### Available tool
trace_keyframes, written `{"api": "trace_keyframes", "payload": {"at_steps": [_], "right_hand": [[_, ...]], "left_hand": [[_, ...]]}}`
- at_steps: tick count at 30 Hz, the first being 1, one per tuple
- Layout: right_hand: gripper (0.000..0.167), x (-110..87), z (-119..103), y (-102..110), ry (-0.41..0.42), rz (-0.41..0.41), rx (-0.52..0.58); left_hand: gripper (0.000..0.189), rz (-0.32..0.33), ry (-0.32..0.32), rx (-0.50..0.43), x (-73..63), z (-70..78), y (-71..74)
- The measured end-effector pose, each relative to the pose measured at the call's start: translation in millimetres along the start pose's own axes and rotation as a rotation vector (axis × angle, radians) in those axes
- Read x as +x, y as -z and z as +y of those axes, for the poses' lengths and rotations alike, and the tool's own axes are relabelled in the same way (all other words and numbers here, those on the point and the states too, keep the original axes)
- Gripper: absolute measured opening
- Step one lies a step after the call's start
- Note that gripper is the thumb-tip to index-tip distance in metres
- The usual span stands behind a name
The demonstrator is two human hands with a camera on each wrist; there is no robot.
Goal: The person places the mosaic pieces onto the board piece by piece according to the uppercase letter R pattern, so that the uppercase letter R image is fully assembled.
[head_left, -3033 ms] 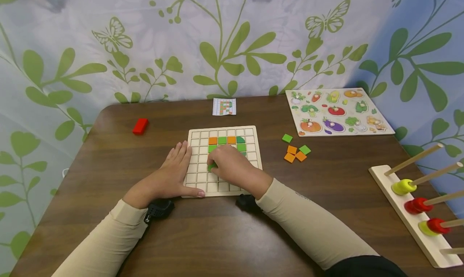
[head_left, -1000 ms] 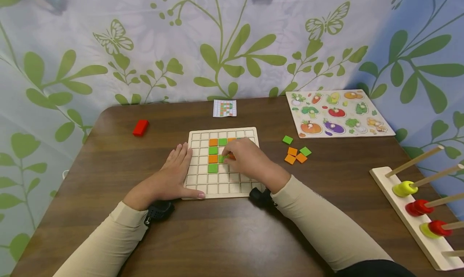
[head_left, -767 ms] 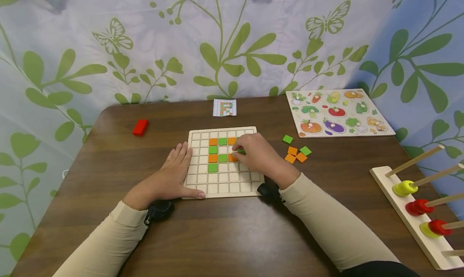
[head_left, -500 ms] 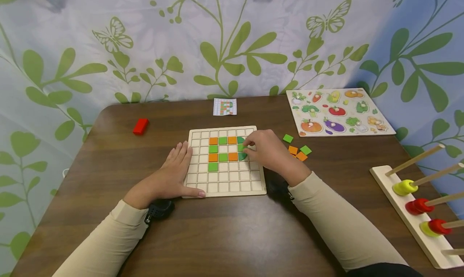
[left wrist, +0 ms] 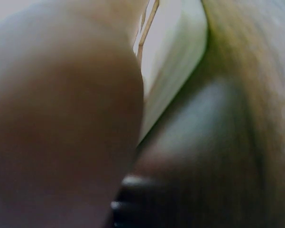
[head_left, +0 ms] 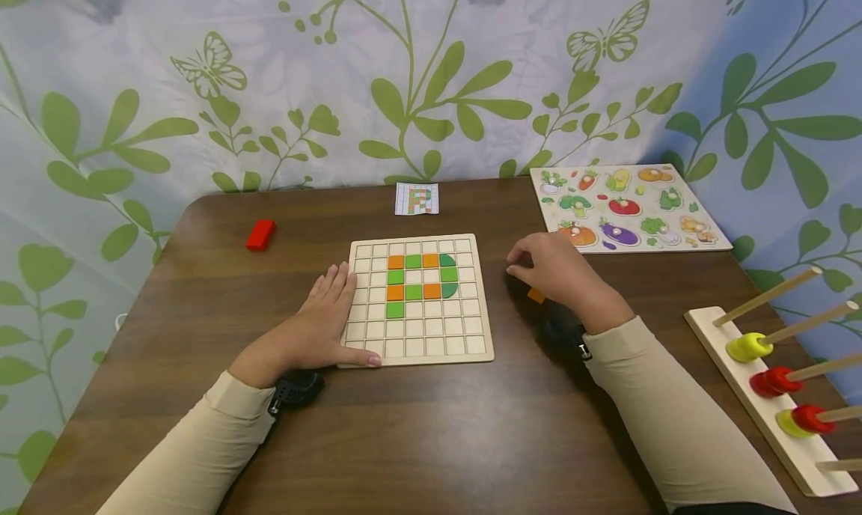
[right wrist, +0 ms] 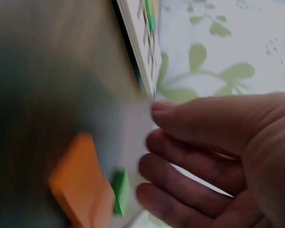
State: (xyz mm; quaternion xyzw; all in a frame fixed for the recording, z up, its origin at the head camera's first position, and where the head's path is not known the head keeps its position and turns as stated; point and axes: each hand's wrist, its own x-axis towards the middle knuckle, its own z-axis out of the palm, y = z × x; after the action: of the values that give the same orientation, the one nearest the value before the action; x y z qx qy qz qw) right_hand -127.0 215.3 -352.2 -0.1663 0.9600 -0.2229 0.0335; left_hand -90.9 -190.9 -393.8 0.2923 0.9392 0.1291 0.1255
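A wooden grid board (head_left: 414, 348) lies mid-table with orange, green and dark green tiles set in its squares; an orange tile (head_left: 396, 262) sits at the pattern's upper left corner. My left hand (head_left: 316, 317) lies flat along the board's left edge, thumb across the front corner. To the right of the board my right hand (head_left: 555, 268) hovers over the loose tiles, fingers loosely bent and holding nothing. In the right wrist view its fingertips are apart from an orange tile (right wrist: 83, 180) and a green tile (right wrist: 122, 192). Most loose tiles are hidden beneath this hand in the head view.
Behind the board lies a small pattern card (head_left: 417, 199). A red block (head_left: 260, 235) is at the back left. A vegetable knob puzzle (head_left: 633, 208) occupies the back right, and a wooden peg stand (head_left: 774, 410) with red and yellow beads stands at the right edge.
My right hand has left the board's tiles and moved right, over the loose ones. The green tile at the pattern's right side now shows fully. My left hand has stayed in place.
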Motion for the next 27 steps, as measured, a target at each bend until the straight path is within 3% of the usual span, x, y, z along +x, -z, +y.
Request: {"api": "trace_keyframes", "payload": {"at_steps": [6, 13, 21, 27], "right_hand": [[0.007, -2.8, 18.5, 15.5, -0.013, -0.073, -0.012], [0.007, -5.8, 25.3, 26.2, -0.042, -0.118, -0.013], [0.01, -6.2, 32.5, 26.9, -0.013, -0.169, -0.008], [0.014, -7.0, 31.1, 24.6, -0.048, -0.196, 0.042]], "left_hand": [[0.149, 0.0, 0.002, -0.002, -0.2, 0.4, 0.1], [0.149, 0.0, 0.003, 0.001, 0.3, 0.9, 0.2], [0.149, -0.004, 0.007, -0.008, 0.1, 1.9, 1.1], [0.149, -0.003, 0.008, -0.017, -0.4, 1.9, 1.5]]}}
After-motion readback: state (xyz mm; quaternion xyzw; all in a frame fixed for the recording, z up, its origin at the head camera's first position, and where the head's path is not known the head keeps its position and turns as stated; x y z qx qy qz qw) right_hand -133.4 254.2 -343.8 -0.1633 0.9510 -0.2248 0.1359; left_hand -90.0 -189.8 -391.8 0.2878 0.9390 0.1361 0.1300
